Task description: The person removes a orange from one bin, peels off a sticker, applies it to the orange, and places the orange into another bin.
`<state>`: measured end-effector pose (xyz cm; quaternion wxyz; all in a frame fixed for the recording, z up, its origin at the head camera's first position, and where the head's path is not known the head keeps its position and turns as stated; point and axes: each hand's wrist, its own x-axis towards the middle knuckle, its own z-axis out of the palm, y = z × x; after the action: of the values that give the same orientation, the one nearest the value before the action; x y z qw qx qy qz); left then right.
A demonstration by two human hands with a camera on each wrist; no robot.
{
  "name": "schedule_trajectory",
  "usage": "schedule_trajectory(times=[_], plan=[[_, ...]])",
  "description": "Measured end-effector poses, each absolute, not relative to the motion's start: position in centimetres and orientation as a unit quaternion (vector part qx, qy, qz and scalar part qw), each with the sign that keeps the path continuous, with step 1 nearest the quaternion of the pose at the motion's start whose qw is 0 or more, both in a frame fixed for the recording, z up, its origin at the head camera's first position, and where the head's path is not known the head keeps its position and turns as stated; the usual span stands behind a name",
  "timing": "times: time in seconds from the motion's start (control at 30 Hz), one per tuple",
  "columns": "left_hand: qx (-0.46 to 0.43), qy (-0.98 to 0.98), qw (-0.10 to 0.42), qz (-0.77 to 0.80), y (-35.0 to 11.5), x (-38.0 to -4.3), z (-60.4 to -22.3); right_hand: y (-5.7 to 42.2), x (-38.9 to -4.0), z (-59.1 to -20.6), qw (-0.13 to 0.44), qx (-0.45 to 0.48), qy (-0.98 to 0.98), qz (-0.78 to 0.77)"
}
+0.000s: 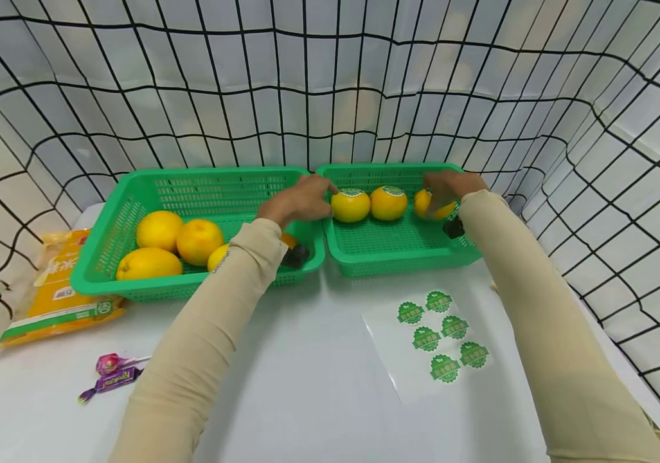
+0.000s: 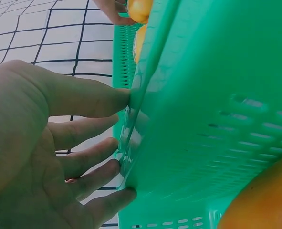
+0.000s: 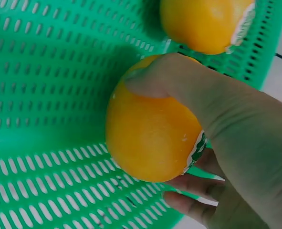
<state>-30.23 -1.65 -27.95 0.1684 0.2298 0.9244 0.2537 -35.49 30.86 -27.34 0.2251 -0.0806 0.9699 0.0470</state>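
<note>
Two green baskets stand side by side: a left basket (image 1: pixel 214 172) and a right basket (image 1: pixel 405 262). In the right basket, my right hand (image 1: pixel 451 186) grips an orange (image 3: pixel 152 129), thumb over its top and fingers at its stickered side. Two more oranges with green-and-white stickers, a left one (image 1: pixel 349 207) and a middle one (image 1: pixel 389 203), sit beside it. My left hand (image 2: pixel 50 143) is where the baskets meet, its extended fingertips at the rim. Several oranges, among them a front one (image 1: pixel 149 263), lie in the left basket.
A sheet of green stickers (image 1: pixel 427 338) lies on the white table (image 1: pixel 318 386). To the left are a lollipop (image 1: pixel 111 364), a purple-wrapped candy (image 1: pixel 115 379) and an orange-yellow packet (image 1: pixel 60 289). Black wire mesh (image 1: pixel 306 93) encloses the back and sides.
</note>
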Motion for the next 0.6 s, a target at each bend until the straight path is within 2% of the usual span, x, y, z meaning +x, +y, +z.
schedule_trajectory(times=[0.23,0.6], plan=[[0.228,0.926,0.173,0.247,-1.7,-30.0,-27.8,31.2,-36.3,-29.1,0.225,-0.073,0.972,0.01],[0.222,0.921,0.175,0.269,-2.4,-30.1,-28.2,31.7,-36.7,-30.1,0.179,-0.1,0.978,-0.028]])
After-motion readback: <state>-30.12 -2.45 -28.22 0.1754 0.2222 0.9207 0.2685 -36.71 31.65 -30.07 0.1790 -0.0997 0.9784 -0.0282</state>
